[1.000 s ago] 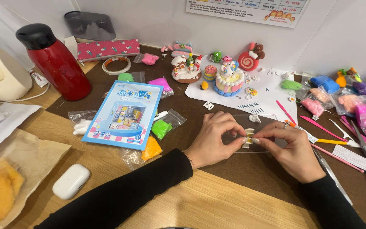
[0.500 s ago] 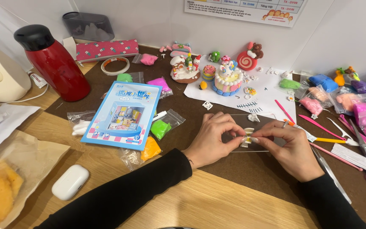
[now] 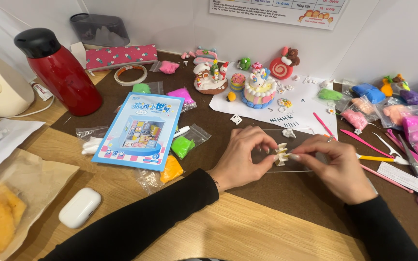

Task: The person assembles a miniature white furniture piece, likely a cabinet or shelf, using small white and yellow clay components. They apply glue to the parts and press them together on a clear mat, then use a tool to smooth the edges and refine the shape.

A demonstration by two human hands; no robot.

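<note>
Both grips pinch small cream slatted clay piece (image 3: 281, 154): left hand (image 3: 240, 159), right hand (image 3: 337, 166).

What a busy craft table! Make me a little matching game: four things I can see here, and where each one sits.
Things:
1. red flask
2. white earbud case
3. small white clay piece
4. clay cake

Places:
A. pinched between the left hand and right hand
B. on the white sheet by the wall
C. far left, upright
D. near left, on bare wood

Pairs: 1-C, 2-D, 3-A, 4-B
</note>
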